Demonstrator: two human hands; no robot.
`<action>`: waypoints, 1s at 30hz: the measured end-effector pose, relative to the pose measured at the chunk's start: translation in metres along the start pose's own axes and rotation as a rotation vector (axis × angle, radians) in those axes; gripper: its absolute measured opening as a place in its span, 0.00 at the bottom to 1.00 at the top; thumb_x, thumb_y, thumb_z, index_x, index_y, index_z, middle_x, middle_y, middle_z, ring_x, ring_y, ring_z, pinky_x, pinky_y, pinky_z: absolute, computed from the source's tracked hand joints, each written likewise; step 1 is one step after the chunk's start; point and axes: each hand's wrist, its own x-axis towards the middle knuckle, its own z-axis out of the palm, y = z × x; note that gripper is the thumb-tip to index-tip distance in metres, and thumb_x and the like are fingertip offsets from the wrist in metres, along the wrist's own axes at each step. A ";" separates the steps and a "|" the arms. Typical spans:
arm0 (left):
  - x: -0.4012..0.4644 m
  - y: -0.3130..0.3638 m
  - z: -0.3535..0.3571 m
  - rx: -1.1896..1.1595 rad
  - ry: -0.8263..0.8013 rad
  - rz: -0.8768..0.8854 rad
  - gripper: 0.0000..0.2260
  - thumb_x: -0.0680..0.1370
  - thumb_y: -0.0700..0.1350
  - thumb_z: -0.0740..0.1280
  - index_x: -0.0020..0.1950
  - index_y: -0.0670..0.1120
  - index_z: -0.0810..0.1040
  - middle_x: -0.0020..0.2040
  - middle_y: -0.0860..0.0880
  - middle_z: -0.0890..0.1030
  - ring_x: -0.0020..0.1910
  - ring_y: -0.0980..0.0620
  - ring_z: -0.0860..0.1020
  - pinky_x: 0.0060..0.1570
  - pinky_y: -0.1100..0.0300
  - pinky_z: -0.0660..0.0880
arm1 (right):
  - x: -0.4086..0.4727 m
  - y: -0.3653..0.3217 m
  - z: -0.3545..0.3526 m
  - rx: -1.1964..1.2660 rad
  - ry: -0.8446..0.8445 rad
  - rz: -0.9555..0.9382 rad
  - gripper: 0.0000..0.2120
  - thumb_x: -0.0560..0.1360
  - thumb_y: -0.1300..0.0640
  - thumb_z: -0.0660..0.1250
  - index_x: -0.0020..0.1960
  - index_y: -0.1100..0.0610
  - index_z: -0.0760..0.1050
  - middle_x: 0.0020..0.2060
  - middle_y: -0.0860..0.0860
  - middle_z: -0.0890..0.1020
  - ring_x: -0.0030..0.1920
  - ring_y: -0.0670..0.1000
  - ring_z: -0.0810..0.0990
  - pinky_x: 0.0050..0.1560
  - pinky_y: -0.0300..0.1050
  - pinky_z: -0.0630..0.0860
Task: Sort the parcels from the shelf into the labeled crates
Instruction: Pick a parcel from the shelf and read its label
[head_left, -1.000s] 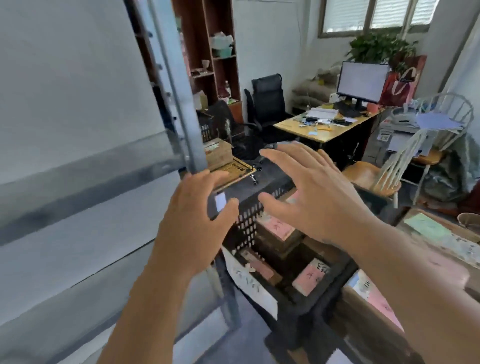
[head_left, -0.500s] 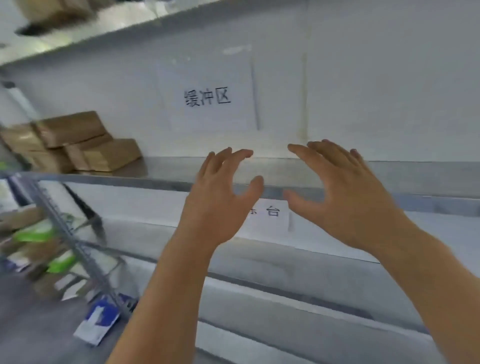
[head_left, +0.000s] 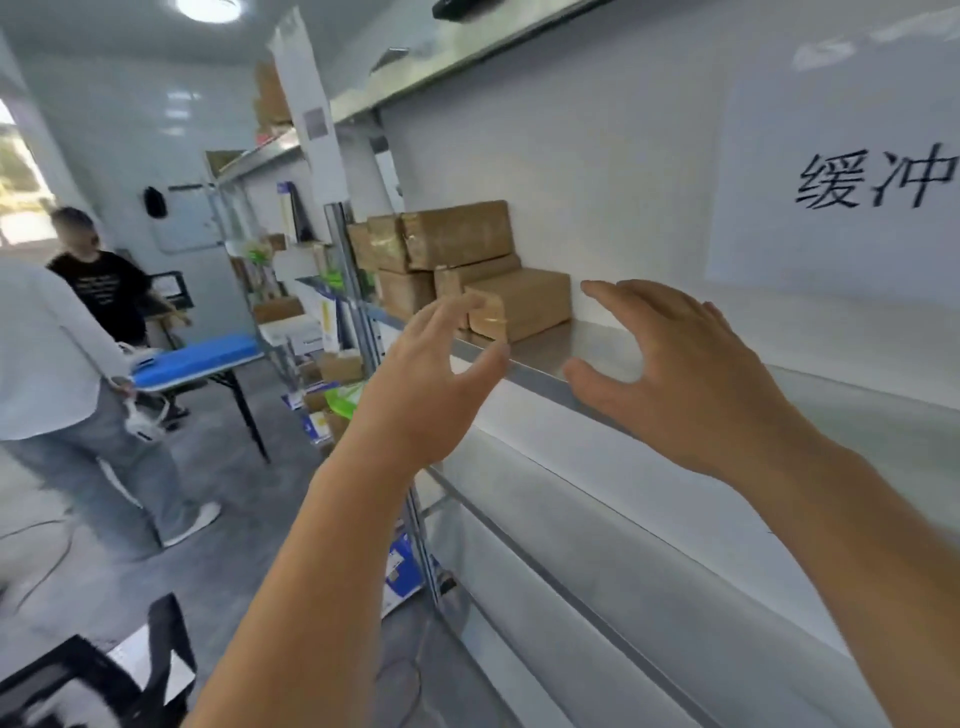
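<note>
1. Target: stack of brown cardboard parcels (head_left: 457, 260) at the far-left end of the steel shelf (head_left: 582, 353), against the white back wall.
2. Nearest unit: lowest front parcel (head_left: 522, 310), flat on the shelf deck at the front of the stack. Long axis roughly along the shelf run, slightly skewed; short end face toward the camera-left edge.
3. Left hand (head_left: 421, 384): raised, fingers spread and relaxed, holding nothing. Fingertips overlapping the front parcel's near corner in view; contact not confirmable, probably just short of it.
4. Right hand (head_left: 675, 374): also spread wide, empty, hovering over bare shelf deck to the right of the stack, near but apart from the parcel's right face.
5. Key relation: parcel ahead and between the two hands, biased toward the left one. Left hand nearer; right needing to travel left along the shelf to meet the opposite face.
6. Judged next: two-handed clamp across the parcel's long axis, then slide off the shelf front.
7. Risk: upper parcels resting partly on neighbours behind; pulling the lower front one looks safe, but overlap at the back hidden.
8. Labeled crates: not identifiable in this view; only a dark object at bottom left, too blurred to name.
</note>
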 end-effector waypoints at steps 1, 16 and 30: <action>0.014 -0.008 -0.001 0.007 0.004 -0.013 0.25 0.83 0.61 0.62 0.80 0.63 0.64 0.82 0.57 0.66 0.78 0.53 0.66 0.67 0.54 0.65 | 0.017 0.003 0.009 0.017 -0.008 -0.006 0.34 0.75 0.33 0.60 0.79 0.41 0.62 0.77 0.44 0.68 0.76 0.49 0.63 0.78 0.58 0.61; 0.209 -0.123 0.042 -0.108 -0.123 -0.067 0.24 0.84 0.60 0.62 0.79 0.63 0.64 0.78 0.52 0.71 0.73 0.48 0.73 0.69 0.46 0.70 | 0.212 0.023 0.144 0.051 -0.143 0.219 0.35 0.76 0.30 0.60 0.80 0.39 0.59 0.78 0.43 0.66 0.75 0.53 0.68 0.71 0.56 0.68; 0.273 -0.168 0.095 -0.536 -0.336 -0.093 0.26 0.84 0.69 0.53 0.68 0.56 0.79 0.58 0.57 0.82 0.63 0.51 0.79 0.64 0.54 0.72 | 0.259 0.026 0.195 0.508 0.159 0.850 0.19 0.79 0.41 0.65 0.54 0.56 0.83 0.42 0.55 0.86 0.38 0.50 0.82 0.37 0.42 0.78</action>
